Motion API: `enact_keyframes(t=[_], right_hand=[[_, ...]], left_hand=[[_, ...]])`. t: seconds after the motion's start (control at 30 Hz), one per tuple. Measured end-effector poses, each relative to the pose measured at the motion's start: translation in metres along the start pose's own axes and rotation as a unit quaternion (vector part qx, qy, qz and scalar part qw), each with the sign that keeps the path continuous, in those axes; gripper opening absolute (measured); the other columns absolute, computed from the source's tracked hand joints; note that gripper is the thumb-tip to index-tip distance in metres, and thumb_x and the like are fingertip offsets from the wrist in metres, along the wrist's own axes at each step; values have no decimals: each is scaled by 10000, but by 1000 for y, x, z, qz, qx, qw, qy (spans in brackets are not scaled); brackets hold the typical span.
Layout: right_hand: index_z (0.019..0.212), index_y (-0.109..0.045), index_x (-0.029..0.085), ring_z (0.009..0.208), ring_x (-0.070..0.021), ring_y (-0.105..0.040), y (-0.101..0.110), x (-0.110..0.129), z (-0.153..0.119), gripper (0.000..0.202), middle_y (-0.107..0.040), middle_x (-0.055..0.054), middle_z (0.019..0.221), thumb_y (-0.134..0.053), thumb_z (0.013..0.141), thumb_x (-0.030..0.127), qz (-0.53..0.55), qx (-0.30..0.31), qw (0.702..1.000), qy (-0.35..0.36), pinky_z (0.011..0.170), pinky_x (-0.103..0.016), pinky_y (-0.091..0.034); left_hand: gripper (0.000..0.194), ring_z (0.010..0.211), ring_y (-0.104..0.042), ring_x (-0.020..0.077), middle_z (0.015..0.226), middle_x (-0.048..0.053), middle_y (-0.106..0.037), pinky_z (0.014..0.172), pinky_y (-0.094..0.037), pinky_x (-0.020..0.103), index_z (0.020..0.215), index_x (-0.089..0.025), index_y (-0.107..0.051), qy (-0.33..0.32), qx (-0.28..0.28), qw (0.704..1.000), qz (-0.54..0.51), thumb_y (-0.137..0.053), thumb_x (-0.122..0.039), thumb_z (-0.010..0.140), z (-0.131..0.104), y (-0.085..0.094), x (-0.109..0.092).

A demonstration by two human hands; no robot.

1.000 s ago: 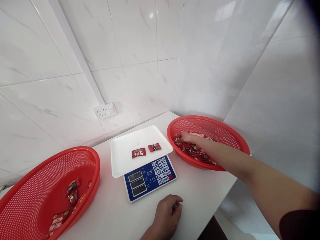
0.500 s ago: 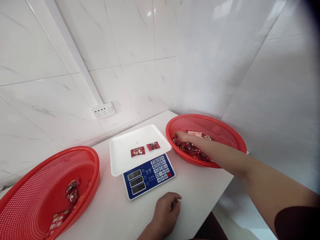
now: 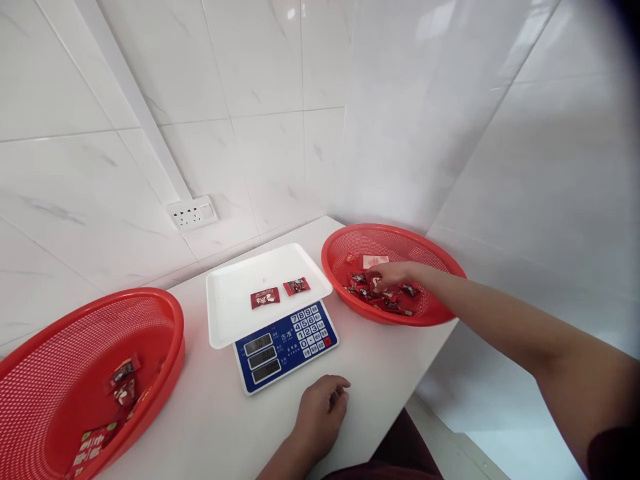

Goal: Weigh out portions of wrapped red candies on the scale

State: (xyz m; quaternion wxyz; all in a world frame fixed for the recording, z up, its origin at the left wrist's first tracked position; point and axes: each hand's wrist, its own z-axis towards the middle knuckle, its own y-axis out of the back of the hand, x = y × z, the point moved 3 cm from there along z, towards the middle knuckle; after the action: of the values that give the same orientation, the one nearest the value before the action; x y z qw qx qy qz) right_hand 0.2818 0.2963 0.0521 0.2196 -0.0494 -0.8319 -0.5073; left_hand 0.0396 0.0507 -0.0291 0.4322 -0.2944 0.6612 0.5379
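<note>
My right hand reaches into the right red basket. Its fingers are closed on a small red-wrapped candy, partly covered by the fingertips, among several other wrapped candies. On the white table, in front of the scale, rests my left hand; its fingers are loosely bent, thumb apart, and nothing shows in it. Two packets lie on the white scale tray: a flat dark-red packet and a smaller red-and-black packet.
A second red basket stands at the left with several packets in it. A pale pink packet lies at the back of the right basket. Behind the table rises a tiled wall with a socket. The table's right edge drops to the floor.
My right hand has moved from the left side of the right basket toward its middle, over the candies. My left hand stays on the table. The whole view has shifted slightly.
</note>
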Motion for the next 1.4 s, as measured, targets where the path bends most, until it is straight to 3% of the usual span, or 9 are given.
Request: enact_keyframes(t=[0.13,0.27,0.37,0.53,0.63,0.77,1.0,1.17,1.4], right_hand=[[948,-664,240,978,-325,-606,-19,0,2,549,-678,-78,942,-774,431,93,-43,-29,998,-22,790,-399,-486],[733,-657,218,860,-351,-626,-18,7,2,310,-663,-88,756,-744,476,67,-75,-61,994,-46,717,-444,-482],[645,-622,212,863,-357,-615,-5,11,-6,174,-660,-96,762,-733,547,122,-78,-99,991,-53,703,-442,-473],[881,-607,232,907,-307,-608,25,28,-31,133,-663,-82,968,-605,748,228,-31,-170,984,-33,692,-373,-487],[1042,-529,271,940,-288,-604,35,54,-45,211,-648,-75,1035,-505,840,328,117,-210,971,7,690,-358,-507],[1102,-477,282,874,-259,-630,17,112,-48,296,-652,-79,990,-539,822,356,351,-116,925,91,624,-345,-526],[1064,-548,209,820,-183,-654,-47,212,-37,266,-648,-84,1030,-584,808,272,335,49,933,125,664,-281,-538],[1245,-473,235,895,-192,-625,-51,227,-32,471,-569,-84,1207,-593,798,326,284,-18,942,175,730,-317,-544],[1218,-509,251,931,-215,-606,-47,222,-27,423,-562,-58,1237,-561,801,300,187,-90,955,210,762,-360,-530]], left_hand=[[242,678,-570,141,830,34,-654,657,-465,247,965,-184,-644,0,-1,1000,3,-459,-205,811,0,1,-2],[245,673,-567,141,829,32,-656,657,-465,249,965,-186,-646,-5,2,1000,16,-457,-207,811,-1,2,-4],[248,665,-565,140,829,32,-656,649,-464,248,966,-183,-648,-10,2,1000,14,-457,-202,808,-2,2,-3],[268,666,-570,139,839,36,-663,654,-467,247,977,-176,-656,-10,1,1000,19,-458,-183,796,-1,1,-4],[280,669,-573,137,862,42,-668,661,-473,244,992,-174,-663,-16,9,999,31,-466,-181,792,-2,1,-5],[278,671,-578,131,857,23,-673,680,-477,232,1008,-196,-671,-8,9,999,38,-495,-203,794,-4,1,-6],[290,735,-601,141,909,23,-680,732,-482,236,1043,-203,-662,0,24,998,56,-485,-220,814,-6,2,-8],[297,763,-608,143,934,29,-680,756,-480,238,1056,-195,-657,-3,36,997,62,-485,-212,814,-5,3,-8],[291,794,-612,140,952,26,-679,782,-476,231,1062,-196,-653,3,45,997,56,-493,-202,820,-5,4,-9]])
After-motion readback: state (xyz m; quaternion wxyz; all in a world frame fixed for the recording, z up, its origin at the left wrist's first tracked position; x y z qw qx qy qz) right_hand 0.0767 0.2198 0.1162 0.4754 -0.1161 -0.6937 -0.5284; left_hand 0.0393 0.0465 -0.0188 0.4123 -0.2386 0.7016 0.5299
